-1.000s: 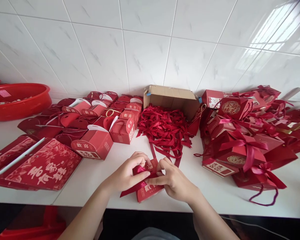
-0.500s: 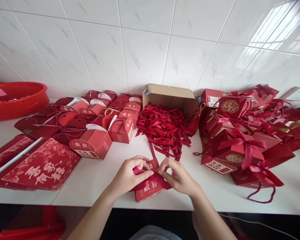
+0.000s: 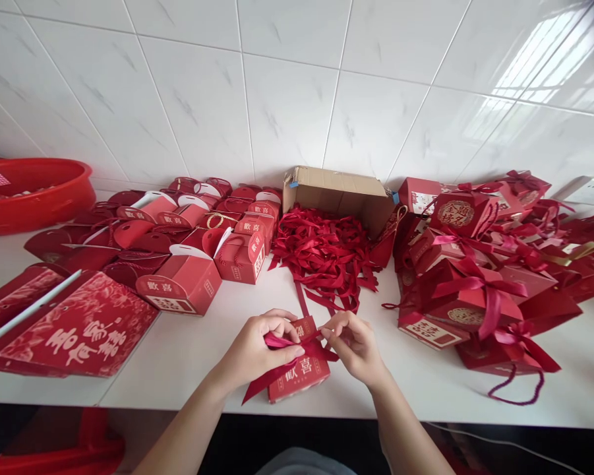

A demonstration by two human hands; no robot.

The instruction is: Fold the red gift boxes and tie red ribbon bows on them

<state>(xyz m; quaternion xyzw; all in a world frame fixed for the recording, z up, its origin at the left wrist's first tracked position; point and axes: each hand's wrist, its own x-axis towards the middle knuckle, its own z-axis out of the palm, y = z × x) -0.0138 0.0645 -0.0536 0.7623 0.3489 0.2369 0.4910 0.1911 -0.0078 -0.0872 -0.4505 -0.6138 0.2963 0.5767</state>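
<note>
The box (image 3: 299,381) lies on the desk (image 3: 178,386), in front of the ribbon pile (image 3: 321,254) and between both hands. Ribbon (image 3: 263,384) crosses its top; the bow is judged partly formed, with shaping and tightening left. Boxes at right (image 3: 442,305) carry finished bows; boxes at left (image 3: 195,280) show none. Left hand (image 3: 257,349): fingers closed, pinching a bunched ribbon loop. Right hand (image 3: 360,346): fingers narrow, apparently gripping a ribbon strand, though the contact point is small and partly hidden.
</note>
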